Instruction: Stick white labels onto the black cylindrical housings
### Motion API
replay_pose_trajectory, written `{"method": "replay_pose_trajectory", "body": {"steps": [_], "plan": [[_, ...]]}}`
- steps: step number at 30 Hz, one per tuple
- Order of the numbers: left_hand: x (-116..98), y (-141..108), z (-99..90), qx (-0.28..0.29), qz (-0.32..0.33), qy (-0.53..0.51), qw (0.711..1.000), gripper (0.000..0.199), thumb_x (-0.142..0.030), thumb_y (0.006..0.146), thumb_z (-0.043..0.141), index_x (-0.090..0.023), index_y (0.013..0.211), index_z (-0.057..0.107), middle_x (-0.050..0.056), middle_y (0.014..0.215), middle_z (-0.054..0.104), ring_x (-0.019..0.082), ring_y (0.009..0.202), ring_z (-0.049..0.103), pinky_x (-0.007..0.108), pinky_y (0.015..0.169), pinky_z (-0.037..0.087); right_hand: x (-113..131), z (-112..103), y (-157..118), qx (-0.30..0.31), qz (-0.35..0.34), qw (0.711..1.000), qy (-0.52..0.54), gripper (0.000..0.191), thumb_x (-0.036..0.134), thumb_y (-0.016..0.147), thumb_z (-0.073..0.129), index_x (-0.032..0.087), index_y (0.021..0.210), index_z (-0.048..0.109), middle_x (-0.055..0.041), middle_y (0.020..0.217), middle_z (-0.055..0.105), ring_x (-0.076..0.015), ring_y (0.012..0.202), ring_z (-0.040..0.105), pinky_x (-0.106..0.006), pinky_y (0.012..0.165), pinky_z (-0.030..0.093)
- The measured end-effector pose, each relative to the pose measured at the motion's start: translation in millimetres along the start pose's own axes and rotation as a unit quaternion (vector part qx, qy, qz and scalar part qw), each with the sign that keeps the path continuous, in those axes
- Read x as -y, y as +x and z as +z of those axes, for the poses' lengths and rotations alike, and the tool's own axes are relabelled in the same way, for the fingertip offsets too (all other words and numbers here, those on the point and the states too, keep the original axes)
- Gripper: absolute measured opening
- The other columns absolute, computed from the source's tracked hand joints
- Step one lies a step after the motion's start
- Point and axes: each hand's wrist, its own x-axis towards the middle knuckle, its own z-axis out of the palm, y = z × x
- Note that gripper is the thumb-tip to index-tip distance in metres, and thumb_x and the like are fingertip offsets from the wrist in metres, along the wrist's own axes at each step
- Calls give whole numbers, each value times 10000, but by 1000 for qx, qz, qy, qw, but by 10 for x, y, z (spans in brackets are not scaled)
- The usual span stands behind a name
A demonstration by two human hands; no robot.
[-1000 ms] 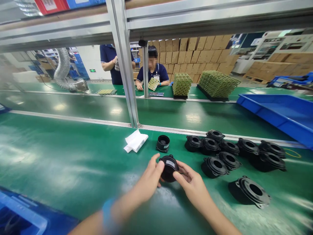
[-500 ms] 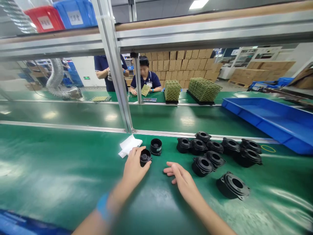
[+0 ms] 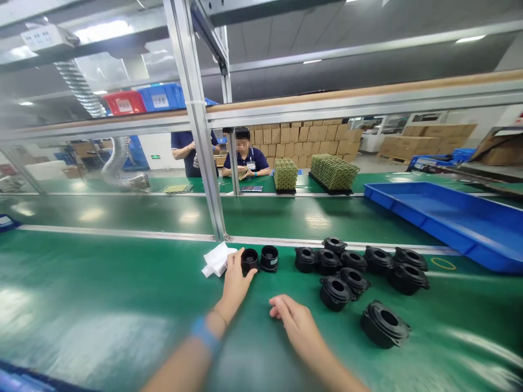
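Observation:
My left hand [image 3: 236, 284] grips a round black plastic housing [image 3: 250, 261] with an open top, thumb on its right and fingers on its left. The housing stands upright on the green bench. Close on its right is a matching black housing [image 3: 269, 259] with a small pale label on its side. A crumpled white paper [image 3: 215, 258] lies just left of my left hand. My right hand [image 3: 295, 322] hovers nearer to me, fingers curled together with nothing visible in them. To its right stand several black ring-topped housings [image 3: 337, 293], and a larger-looking one [image 3: 384, 324] sits closest to me.
A blue tray [image 3: 445, 218] juts in at the right, near a thin yellow ring [image 3: 443, 263]. A metal post [image 3: 206, 147] rises behind the paper. Across the bench, a person [image 3: 247, 160] sits near stacked yellow-green parts [image 3: 333, 171]; another person stands alongside.
My left hand has moved the black housing up beside the labelled one. My right hand's fingers have curled in. The camera view has tilted upward.

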Motion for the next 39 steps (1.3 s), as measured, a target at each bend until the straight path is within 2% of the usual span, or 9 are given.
{"method": "replay_pose_trajectory", "body": {"steps": [6,12,16,23,28,31,33,35,39], "plan": [[-144,-9,-167,-21,25,51,998,609,-306,868,595,-217,1415,344,113,1281,424,278,1263,421,461,1095,346,-9,20,6,2,-38,998,-56,439,463,1013,379,206,787,653,-14,748,691,-200,738,643,-267,713,423],[247,196,-690,-47,-106,133,984,687,-429,785,655,-157,1359,396,184,1278,422,391,1236,419,562,1007,362,-53,51,-10,12,-64,994,-88,420,433,1012,378,221,757,635,8,706,666,-192,697,623,-262,670,407],[378,246,-732,-15,-123,157,980,813,-434,628,786,-172,1315,439,169,1280,442,375,1225,445,506,977,390,-92,124,-15,23,-86,990,-113,384,381,990,404,224,703,603,16,672,648,-192,667,609,-266,635,394],[194,200,-902,35,-78,167,982,117,-161,745,642,-204,854,637,89,1257,530,296,1226,443,460,1049,297,-106,125,-34,24,-95,985,-141,383,367,1004,389,232,723,611,9,704,648,-197,701,618,-283,671,432],[-171,70,-1232,155,-32,103,982,112,-149,739,563,-197,795,648,16,818,644,182,790,600,278,751,426,-159,40,5,-68,-175,975,-121,224,265,837,594,252,1053,650,-53,1065,653,-261,1019,605,-356,901,471],[-501,-140,-1207,265,35,32,963,134,-141,723,541,-210,720,655,-10,809,651,152,758,589,240,703,403,-82,9,-10,-87,-216,970,-74,488,191,705,675,260,1183,607,-70,1216,590,-280,1150,546,-382,996,441],[-662,-254,-1112,299,45,-14,953,145,-173,757,529,-208,701,658,-1,810,645,162,778,581,251,716,393,-11,11,-29,-64,-202,976,-44,335,218,738,667,242,1072,647,-66,1116,628,-266,1070,591,-356,949,474],[-745,-311,-996,299,21,-62,952,116,-193,755,559,-213,748,673,3,828,648,178,816,580,260,736,390,31,20,-38,-59,-164,984,-26,70,276,814,629,224,855,654,-45,907,661,-239,907,639,-312,850,511],[-758,-330,-817,268,-37,-168,948,132,-198,740,619,-219,851,689,1,876,651,186,864,588,260,775,398,26,-3,-39,-95,-71,993,-13,209,346,868,583,215,707,610,-15,720,639,-203,718,633,-241,666,508]]}}
